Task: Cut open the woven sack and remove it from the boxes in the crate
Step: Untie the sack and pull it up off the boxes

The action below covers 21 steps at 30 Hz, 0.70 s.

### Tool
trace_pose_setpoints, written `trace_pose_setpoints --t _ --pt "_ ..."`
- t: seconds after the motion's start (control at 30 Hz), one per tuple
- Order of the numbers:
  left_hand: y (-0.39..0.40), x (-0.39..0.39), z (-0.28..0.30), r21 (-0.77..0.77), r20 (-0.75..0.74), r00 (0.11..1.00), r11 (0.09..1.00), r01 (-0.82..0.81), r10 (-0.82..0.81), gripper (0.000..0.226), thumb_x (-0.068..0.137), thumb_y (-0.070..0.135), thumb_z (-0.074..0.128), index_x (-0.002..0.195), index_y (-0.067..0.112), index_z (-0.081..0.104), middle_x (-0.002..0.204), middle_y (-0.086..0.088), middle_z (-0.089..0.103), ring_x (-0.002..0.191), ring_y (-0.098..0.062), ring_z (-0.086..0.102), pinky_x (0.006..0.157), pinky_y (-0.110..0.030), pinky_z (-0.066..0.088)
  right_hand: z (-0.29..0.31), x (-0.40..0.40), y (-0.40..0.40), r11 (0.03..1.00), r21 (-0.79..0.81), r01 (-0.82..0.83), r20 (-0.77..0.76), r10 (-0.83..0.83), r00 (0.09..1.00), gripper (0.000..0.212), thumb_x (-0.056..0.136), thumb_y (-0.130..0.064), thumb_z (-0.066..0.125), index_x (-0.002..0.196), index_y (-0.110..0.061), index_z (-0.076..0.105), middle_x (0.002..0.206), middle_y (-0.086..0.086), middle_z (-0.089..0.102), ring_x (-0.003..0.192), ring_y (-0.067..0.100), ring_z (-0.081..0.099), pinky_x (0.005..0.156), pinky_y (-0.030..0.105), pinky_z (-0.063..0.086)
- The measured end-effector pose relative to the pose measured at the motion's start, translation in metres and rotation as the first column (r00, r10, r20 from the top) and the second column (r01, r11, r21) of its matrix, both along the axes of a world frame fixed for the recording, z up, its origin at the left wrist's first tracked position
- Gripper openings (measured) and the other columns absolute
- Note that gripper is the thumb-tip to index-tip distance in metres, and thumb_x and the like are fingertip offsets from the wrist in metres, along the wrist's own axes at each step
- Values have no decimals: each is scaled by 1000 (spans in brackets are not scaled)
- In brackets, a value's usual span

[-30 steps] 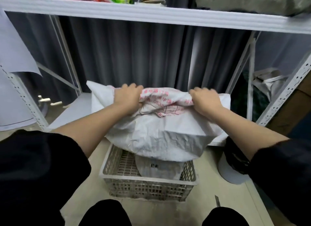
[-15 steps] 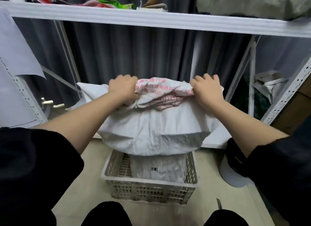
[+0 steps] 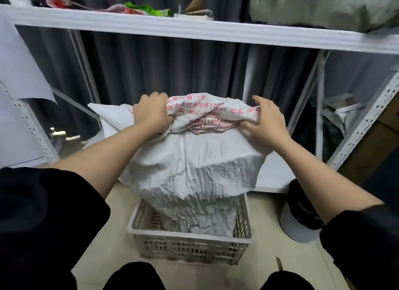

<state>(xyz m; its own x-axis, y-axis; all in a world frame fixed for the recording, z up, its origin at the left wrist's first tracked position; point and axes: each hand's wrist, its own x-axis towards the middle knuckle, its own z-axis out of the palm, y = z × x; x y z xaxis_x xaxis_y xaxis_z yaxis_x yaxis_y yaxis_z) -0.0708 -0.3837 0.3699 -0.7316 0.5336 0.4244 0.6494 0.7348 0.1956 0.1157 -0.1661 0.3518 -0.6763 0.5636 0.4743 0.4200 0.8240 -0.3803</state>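
Note:
A white woven sack (image 3: pixel 194 166) with red printed characters near its top stands up out of a beige plastic lattice crate (image 3: pixel 190 244) on the floor. It bulges with squarish contents; the boxes themselves are hidden inside it. My left hand (image 3: pixel 151 115) is fisted on the bunched fabric at the sack's upper left. My right hand (image 3: pixel 265 123) pinches the crumpled printed fabric at the upper right. The sack's lower part sits in the crate.
A white metal shelf beam (image 3: pixel 194 28) crosses above, with bags and cloth on it. Perforated shelf uprights (image 3: pixel 364 121) stand right and left. Dark curtains hang behind. A white bin with a black liner (image 3: pixel 302 216) stands at right. A small blade-like tool (image 3: pixel 279 263) lies on the floor.
Both hands have pulled the sack's top upward, and the fabric now stretches taller above the crate. My grip on the bunched top has stayed.

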Motion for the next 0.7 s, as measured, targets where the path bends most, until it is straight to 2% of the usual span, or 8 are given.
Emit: trace_pose_setpoints --t 0.1,0.17,0.23,0.33,0.47,0.57,0.63,0.7 --pt "-2 -6 -3 9 -3 999 999 -46 46 42 81 34 66 114 13 52 118 -11 55 110 -36 49 77 -42 41 -8 27 -8 995 93 49 -250 -24 968 50 81 -33 67 124 -14 50 123 7 52 114 27 49 95 40 38" --pt "-1 -8 -7 -5 19 998 998 -65 65 46 81 36 66 117 12 51 120 -12 55 112 -38 48 83 -44 43 -11 42 -11 997 73 -9 -298 30 954 30 83 -37 64 104 -18 52 102 1 56 93 22 55 81 39 44" --pt "-2 -13 -8 16 53 994 995 -101 100 48 82 38 67 118 11 50 121 -14 54 112 -40 49 85 -46 44 -12 51 -17 988 9 -156 -91 156 984 36 78 -51 67 95 -24 49 90 -5 56 80 16 53 70 36 44" --pt "-1 -17 -10 50 92 988 990 -130 125 49 82 38 67 117 9 50 121 -16 54 110 -42 50 86 -46 44 -26 46 -16 926 270 -263 308 176 935 54 69 -58 69 108 -23 55 102 -5 56 94 17 53 73 35 43" --pt "4 -13 -8 71 88 993 994 -80 74 44 81 38 66 111 8 52 115 -14 57 102 -40 54 80 -42 44 -41 29 -14 960 269 -76 147 38 988 16 84 -22 64 94 -9 63 97 5 63 96 27 55 64 31 36" --pt "6 -7 -7 71 110 992 995 -74 66 44 81 38 66 110 8 53 114 -14 58 102 -39 56 76 -39 43 -35 19 -17 973 225 -58 206 11 979 17 89 -24 59 85 -8 63 94 6 63 94 28 57 60 31 35" --pt "5 -6 -7 32 85 995 997 -63 60 47 81 41 65 113 8 52 116 -15 57 105 -40 54 78 -41 44 -16 14 -15 924 367 -104 237 15 971 15 87 -22 57 86 -10 66 91 11 66 89 34 59 60 34 40" --pt "1 -9 -4 40 47 996 996 -80 78 51 82 44 63 117 9 51 120 -14 55 110 -39 51 83 -43 44 10 10 -13 908 418 -22 100 -22 995 14 85 -19 55 88 -12 66 90 12 67 85 37 59 60 35 40"
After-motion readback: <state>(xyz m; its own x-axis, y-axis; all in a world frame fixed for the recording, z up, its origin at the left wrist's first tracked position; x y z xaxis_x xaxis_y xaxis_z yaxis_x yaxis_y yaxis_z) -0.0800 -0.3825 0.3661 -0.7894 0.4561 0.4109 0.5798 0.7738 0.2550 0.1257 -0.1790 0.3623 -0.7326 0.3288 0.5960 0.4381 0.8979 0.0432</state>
